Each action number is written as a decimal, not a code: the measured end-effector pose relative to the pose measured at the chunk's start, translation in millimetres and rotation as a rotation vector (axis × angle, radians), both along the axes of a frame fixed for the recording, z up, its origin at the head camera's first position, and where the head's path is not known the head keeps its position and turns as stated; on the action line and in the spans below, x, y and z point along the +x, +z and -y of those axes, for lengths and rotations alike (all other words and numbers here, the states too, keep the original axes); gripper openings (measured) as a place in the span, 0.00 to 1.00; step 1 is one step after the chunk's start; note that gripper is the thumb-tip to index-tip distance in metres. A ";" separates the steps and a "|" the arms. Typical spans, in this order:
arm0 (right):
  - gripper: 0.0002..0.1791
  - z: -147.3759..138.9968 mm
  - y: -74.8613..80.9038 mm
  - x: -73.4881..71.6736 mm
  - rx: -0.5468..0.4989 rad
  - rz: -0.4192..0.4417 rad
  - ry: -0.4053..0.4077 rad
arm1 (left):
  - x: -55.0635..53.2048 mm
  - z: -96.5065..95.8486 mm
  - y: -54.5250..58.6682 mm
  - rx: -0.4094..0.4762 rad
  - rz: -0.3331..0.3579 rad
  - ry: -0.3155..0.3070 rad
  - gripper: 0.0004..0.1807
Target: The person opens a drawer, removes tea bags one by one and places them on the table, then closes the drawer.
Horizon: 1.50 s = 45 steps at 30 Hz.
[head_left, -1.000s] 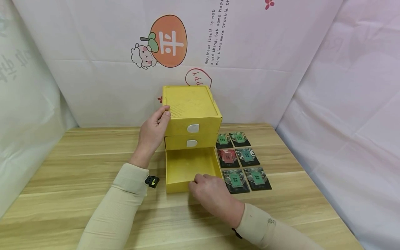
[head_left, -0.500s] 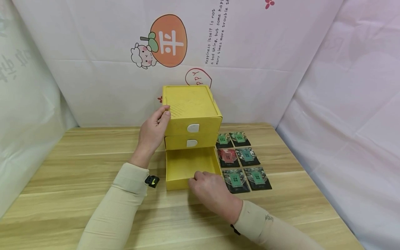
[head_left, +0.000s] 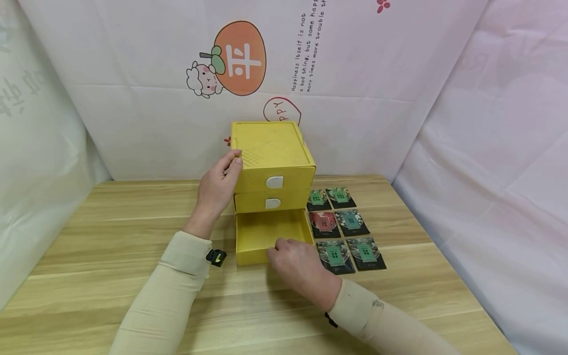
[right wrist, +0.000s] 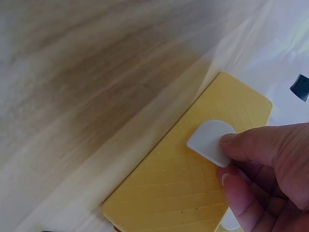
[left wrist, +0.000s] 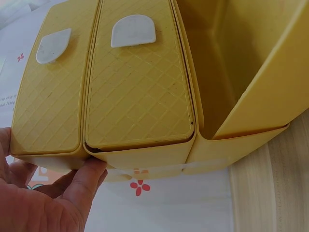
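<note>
A yellow three-tier drawer cabinet (head_left: 271, 143) stands on the table, its bottom drawer (head_left: 257, 256) pulled partly out with a bare floor. My left hand (head_left: 217, 190) grips the cabinet's upper left corner, in the left wrist view with the fingers against its side. My right hand (head_left: 303, 268) is at the bottom drawer's front. In the right wrist view its thumb and forefinger pinch the white pull tab (right wrist: 208, 139) on that front. The upper two drawers, each with a white tab (left wrist: 134, 31), are pushed in.
Several dark square packets (head_left: 335, 256) lie in two columns right of the cabinet, the nearest close to the open drawer's side. A printed white cloth (head_left: 168, 128) hangs behind the wooden table (head_left: 133, 222), with more cloth at both sides.
The bottom drawer has slid a little way back into the cabinet, my right hand moving forward with its front. My left hand has stayed in place.
</note>
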State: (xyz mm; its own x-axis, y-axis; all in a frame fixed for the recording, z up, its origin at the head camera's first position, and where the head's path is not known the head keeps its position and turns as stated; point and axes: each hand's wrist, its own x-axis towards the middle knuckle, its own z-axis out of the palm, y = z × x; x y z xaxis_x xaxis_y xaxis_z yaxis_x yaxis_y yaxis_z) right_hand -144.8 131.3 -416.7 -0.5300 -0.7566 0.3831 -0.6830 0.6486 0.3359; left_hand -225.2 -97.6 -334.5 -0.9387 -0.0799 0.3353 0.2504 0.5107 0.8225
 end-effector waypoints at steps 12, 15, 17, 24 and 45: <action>0.04 3.3 3.3 -6.1 0.035 0.073 -0.039 | 0.2 -0.9 0.2 0.005 0.009 0.005 0.30; 0.05 3.9 3.4 -7.3 0.033 0.074 -0.040 | 0.6 -0.9 -0.1 0.007 0.010 0.007 0.31; 0.05 4.1 3.6 -7.7 0.025 0.069 -0.037 | 0.9 -0.9 -0.3 0.008 0.011 0.006 0.31; 0.08 4.9 2.0 -10.9 -0.010 0.038 -0.025 | 0.2 -1.0 -0.4 0.011 0.009 0.013 0.30; 0.11 9.4 0.3 -28.1 -0.068 0.021 -0.016 | -0.6 -0.6 0.0 -0.002 -0.004 0.011 0.30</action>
State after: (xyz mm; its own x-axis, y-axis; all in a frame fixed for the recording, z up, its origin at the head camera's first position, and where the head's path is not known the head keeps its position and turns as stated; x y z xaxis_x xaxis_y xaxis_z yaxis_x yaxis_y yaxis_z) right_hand -172.8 121.9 -416.4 -0.5503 -0.7204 0.4221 -0.6788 0.6804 0.2761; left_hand -225.7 -97.0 -334.6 -0.9363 -0.0898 0.3394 0.2480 0.5151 0.8205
